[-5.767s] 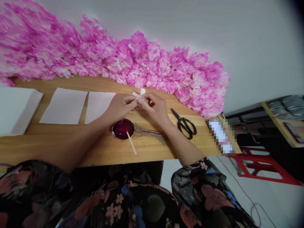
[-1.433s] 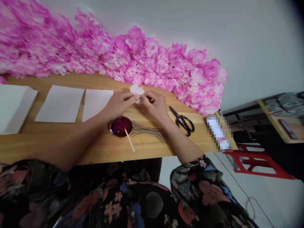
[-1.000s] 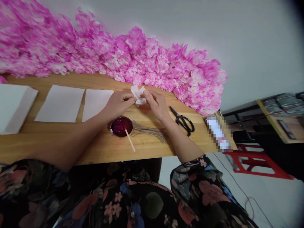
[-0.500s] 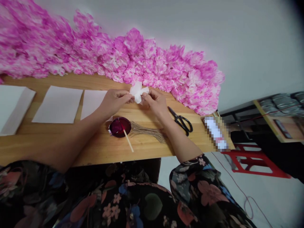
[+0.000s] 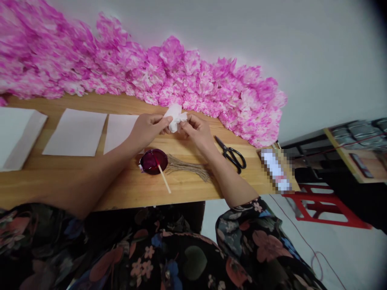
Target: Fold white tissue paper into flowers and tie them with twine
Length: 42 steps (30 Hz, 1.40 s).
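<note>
"While both hands are working up front, what is the left hand (image 5: 148, 127) doing?"

"Pinching. Its thumb and fingers are clamping the near-left side of the crumpled white tissue piece (image 5: 174, 116)."

"And the right hand (image 5: 196, 131)?"

"Thumb and forefinger are closing on the tissue's right side; the other fingers are curling, and I can't tell if they're touching it."

"Where's the tissue sitting?"

"It's hanging between the hands, over the far part of the wooden table (image 5: 127, 187), just in front of the pink-and-white flower row (image 5: 169, 76)."

"Quick, nearer stuff?"

"The dark bowl (image 5: 154, 162) is holding magenta liquid, and a pale wooden stick (image 5: 165, 179) is leaning out over its rim. The twine bundle (image 5: 187, 166) is lying just right of it, running toward the right forearm. Black-handled scissors (image 5: 231, 154) are lying beyond that arm."

"Left end?"

"Two loose white sheets (image 5: 75, 132) are lying side by side, the left arm partly covering one. A thick white stack (image 5: 15, 137) is sitting farther left."

"Right end?"

"A pixelated item (image 5: 275, 169) is resting near the table edge; a red stool (image 5: 332, 207) is standing beyond."
</note>
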Each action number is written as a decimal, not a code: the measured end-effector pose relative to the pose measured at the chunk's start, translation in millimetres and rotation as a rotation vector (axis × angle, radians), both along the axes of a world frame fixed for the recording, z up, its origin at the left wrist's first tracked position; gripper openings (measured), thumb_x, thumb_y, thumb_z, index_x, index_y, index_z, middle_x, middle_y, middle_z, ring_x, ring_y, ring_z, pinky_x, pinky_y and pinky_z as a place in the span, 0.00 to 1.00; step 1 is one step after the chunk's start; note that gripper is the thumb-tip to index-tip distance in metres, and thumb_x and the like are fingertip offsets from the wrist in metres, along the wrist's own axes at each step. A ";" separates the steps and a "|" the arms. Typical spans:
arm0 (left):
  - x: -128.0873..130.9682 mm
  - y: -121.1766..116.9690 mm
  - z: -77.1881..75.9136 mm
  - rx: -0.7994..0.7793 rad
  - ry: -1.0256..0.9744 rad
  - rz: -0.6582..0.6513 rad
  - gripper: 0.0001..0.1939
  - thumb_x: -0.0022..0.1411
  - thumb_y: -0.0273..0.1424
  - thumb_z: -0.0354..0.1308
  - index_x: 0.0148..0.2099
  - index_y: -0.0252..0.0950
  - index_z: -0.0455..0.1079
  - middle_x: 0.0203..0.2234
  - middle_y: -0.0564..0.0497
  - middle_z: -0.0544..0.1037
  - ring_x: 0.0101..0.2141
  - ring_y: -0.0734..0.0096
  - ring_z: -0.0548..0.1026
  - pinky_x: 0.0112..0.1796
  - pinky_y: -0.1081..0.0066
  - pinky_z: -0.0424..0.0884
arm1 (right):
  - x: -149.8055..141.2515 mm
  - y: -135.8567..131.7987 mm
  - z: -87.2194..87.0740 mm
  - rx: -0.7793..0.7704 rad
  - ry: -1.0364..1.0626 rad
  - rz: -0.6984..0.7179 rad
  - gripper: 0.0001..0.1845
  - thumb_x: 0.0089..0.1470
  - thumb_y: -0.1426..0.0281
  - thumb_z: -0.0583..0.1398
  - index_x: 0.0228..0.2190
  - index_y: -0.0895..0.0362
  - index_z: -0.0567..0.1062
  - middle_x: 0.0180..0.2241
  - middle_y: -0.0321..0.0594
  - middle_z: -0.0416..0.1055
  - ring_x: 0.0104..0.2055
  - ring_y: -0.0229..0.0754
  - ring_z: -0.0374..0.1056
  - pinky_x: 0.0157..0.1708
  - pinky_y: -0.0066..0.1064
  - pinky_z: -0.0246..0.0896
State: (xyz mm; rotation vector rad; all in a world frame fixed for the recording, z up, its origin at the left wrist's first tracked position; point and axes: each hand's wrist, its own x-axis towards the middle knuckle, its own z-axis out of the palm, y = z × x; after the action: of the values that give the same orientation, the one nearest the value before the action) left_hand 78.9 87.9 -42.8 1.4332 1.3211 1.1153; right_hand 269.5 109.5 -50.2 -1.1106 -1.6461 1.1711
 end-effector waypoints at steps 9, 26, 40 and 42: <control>-0.1 2.0 -4.5 -0.041 -0.186 0.070 0.13 0.60 0.34 0.62 0.26 0.35 0.78 0.22 0.50 0.81 0.24 0.73 0.74 0.30 0.73 0.70 | 9.3 17.1 -7.6 -0.005 -0.003 -0.100 0.17 0.58 0.53 0.66 0.32 0.54 0.77 0.24 0.30 0.65 0.23 0.33 0.56 0.22 0.27 0.56; -3.7 1.9 -3.5 -0.065 -0.289 0.048 0.15 0.64 0.39 0.59 0.33 0.33 0.79 0.31 0.44 0.85 0.30 0.70 0.78 0.35 0.71 0.72 | 20.2 -85.3 106.1 0.143 -0.087 0.548 0.11 0.65 0.60 0.63 0.40 0.48 0.86 0.28 0.36 0.78 0.30 0.35 0.72 0.30 0.28 0.68; -4.3 5.4 -6.4 -0.075 -0.337 0.084 0.15 0.68 0.34 0.59 0.30 0.34 0.78 0.30 0.47 0.84 0.27 0.74 0.76 0.33 0.72 0.69 | 64.2 -97.7 53.9 0.123 -0.366 -0.022 0.29 0.63 0.49 0.61 0.20 0.54 0.62 0.20 0.31 0.58 0.23 0.33 0.53 0.25 0.30 0.46; -5.1 6.3 -6.9 -0.062 -0.372 0.091 0.14 0.68 0.33 0.59 0.30 0.34 0.77 0.29 0.47 0.83 0.27 0.74 0.75 0.33 0.72 0.69 | 83.6 -131.0 54.8 0.080 -0.466 0.058 0.31 0.67 0.50 0.56 0.19 0.54 0.57 0.19 0.30 0.53 0.22 0.33 0.50 0.25 0.30 0.45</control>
State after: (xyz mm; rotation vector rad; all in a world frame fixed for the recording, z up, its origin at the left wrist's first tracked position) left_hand 73.8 94.2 -49.7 1.0651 1.1514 1.3154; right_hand 353.0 -21.5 4.6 -1.3627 -2.0682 0.9143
